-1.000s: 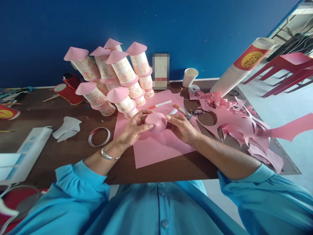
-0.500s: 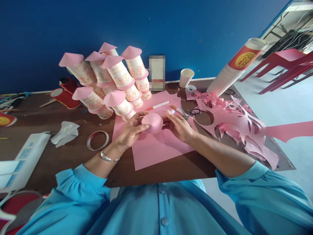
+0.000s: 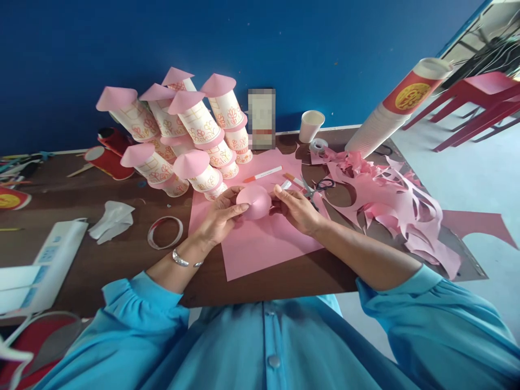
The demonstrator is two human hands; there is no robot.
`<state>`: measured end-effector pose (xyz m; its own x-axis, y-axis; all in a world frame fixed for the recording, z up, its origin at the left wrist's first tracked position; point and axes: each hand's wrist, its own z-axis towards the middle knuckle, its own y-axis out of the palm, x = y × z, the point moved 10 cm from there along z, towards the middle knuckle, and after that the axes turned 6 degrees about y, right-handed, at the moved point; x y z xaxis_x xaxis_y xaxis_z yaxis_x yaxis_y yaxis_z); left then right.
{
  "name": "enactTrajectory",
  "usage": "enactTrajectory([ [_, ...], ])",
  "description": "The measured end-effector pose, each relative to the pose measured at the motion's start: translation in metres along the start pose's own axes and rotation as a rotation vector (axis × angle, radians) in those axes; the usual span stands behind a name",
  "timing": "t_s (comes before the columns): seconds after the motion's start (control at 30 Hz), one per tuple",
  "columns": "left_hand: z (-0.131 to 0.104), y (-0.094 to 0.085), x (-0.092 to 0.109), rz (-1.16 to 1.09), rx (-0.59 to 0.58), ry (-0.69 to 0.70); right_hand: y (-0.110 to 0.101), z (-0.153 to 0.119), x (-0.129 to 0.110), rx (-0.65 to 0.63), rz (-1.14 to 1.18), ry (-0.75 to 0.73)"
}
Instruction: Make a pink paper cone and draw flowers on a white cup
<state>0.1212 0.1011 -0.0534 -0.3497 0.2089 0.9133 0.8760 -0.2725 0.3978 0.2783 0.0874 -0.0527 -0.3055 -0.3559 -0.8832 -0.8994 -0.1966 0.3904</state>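
Pink paper cone [image 3: 254, 202], point facing the camera, is up between both hands over the pink sheet [image 3: 272, 244]. Left hand [image 3: 223, 214] pinches its left edge, thumb on the outer face, fingers curled behind. Right hand [image 3: 298, 208] is half curled at the right edge, thumb raised off the paper, fingertips at or behind the rim; can't tell if they grip.

Step in hand: looks like shaping or checking the cone. Seam not visible, so can't say if it's fixed. Next move probably calls for a light, steady left pinch and the right fingertips settled on the rim; thin paper would likely crease if squeezed.

Just beyond the hands: red-and-white marker [image 3: 262, 174] on the sheet, scissors [image 3: 310, 192] near the right fingers. Farther left, a tape ring [image 3: 165, 233] flat on the dark tabletop [image 3: 284, 283]. Farther right, heaped pink scraps [image 3: 410, 208]. Toward the blue wall [image 3: 325, 49]: decorated cup towers [image 3: 203, 127] with pink cone tops, a lone white cup [image 3: 311, 127], a leaning cup stack [image 3: 376, 127].
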Motion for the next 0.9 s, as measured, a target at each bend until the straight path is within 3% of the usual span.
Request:
enactTrajectory([
  [0.27,0.0,0.011,0.01,-0.005,-0.03,0.029,0.006,-0.004,-0.011,-0.041,-0.044,0.029],
  [0.5,-0.003,0.026,0.019,0.039,-0.114,0.038,0.029,-0.013,-0.011,-0.174,-0.02,0.069],
  [0.67,-0.005,0.036,0.025,0.028,-0.156,0.047,0.029,-0.017,-0.014,-0.12,-0.01,0.042],
  [0.9,-0.009,0.037,0.027,-0.037,-0.126,0.05,0.027,-0.023,-0.013,-0.075,0.076,0.065],
])
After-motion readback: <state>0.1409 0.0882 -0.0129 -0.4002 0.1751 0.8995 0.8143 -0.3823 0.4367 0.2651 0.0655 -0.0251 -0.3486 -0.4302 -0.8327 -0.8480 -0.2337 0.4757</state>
